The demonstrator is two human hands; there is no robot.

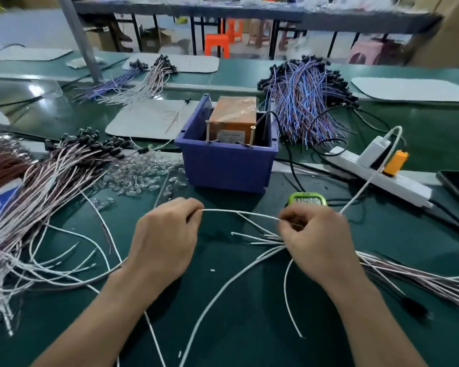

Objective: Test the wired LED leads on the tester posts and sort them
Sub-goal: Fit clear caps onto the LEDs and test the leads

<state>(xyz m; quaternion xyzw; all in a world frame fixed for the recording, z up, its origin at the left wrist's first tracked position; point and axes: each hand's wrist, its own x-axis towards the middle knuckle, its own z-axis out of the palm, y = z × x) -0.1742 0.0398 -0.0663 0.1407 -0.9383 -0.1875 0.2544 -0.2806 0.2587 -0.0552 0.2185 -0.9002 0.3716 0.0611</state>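
Green matting covers our workbench, with orange stools in the workshop beyond. We stretch one white lead between us: our left hand pinches one end and our right hand pinches the other, near the blue bin that holds the orange tester. Its label is too blurred to read.

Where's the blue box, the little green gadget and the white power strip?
blue box (pixel 227 169): head view, on its front wall.
green gadget (pixel 307 200): head view, on its screen.
white power strip (pixel 406 183): head view, on its long body, just below the orange plug.
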